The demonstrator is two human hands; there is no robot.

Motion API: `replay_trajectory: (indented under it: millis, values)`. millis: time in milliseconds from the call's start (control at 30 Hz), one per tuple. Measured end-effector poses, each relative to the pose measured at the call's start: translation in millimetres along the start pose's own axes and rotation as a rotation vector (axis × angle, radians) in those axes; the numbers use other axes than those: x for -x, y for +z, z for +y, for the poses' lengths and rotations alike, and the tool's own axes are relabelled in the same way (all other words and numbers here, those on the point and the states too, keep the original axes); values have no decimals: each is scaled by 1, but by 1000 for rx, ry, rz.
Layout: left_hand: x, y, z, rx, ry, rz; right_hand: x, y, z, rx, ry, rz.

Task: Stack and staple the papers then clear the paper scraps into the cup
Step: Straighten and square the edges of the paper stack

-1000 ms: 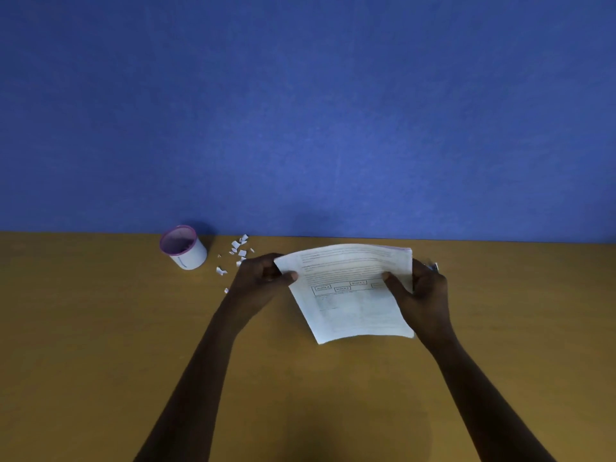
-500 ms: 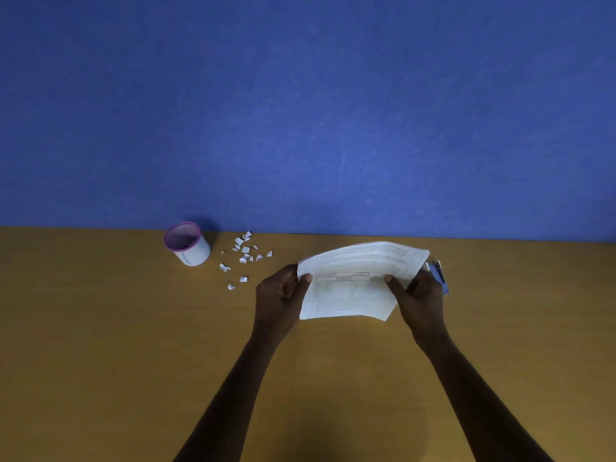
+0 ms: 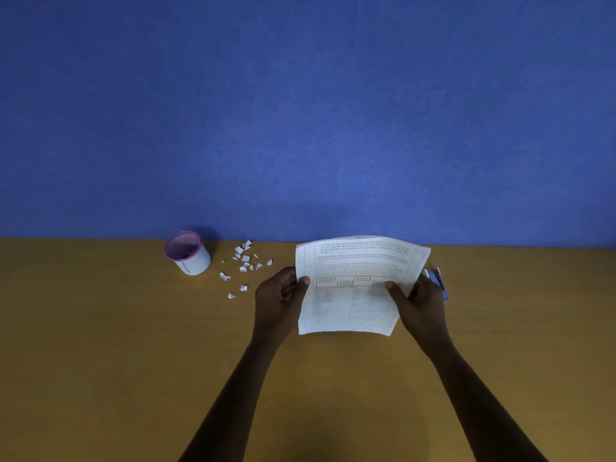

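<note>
Two grips: thumbs on top of papers [image 3: 353, 295].
Left hand [image 3: 278, 296]: pinches left edge.
Right hand [image 3: 421, 305]: pinches right edge.

2 hands hold printed papers [image 3: 353, 288] above a brown table [image 3: 100, 361], in front of a blue wall [image 3: 300, 111].

The left hand [image 3: 278, 295] pinches the papers' left edge and the right hand [image 3: 418, 300] pinches the right edge, thumbs on top; the sheets bow slightly. To the left, a white cup [image 3: 188, 253] with a purple rim stands near the wall, with small white paper scraps [image 3: 245, 266] scattered between it and the left hand. A blue stapler [image 3: 438, 283] lies just beyond the right hand, partly hidden.
</note>
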State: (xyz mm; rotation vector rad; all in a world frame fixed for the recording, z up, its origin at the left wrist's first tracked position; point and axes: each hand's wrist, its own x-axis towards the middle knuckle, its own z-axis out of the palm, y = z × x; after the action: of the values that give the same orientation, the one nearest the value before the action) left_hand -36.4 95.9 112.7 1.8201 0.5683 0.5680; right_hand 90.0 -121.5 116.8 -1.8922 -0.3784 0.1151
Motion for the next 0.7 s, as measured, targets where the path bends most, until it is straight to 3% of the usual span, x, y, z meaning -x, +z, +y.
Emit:
replay_trajectory:
  millis: [133, 300, 533, 633, 700]
  values:
    - [-15, -16, 23, 125, 5, -57, -12, -18, -19, -52, -37, -91]
    - [-34, -27, 51, 427, -61, -132, -18, -29, -43, -291, 25, -163]
    - [-53, -26, 83, 774, -288, -281, -11, -26, -52, -538, 189, -196]
    - [-49, -27, 93, 959, -483, -361, -6, -22, -49, -566, 245, -224]
    - [-45, -26, 90, 996, -470, -368, -3, -20, -47, -584, 277, -241]
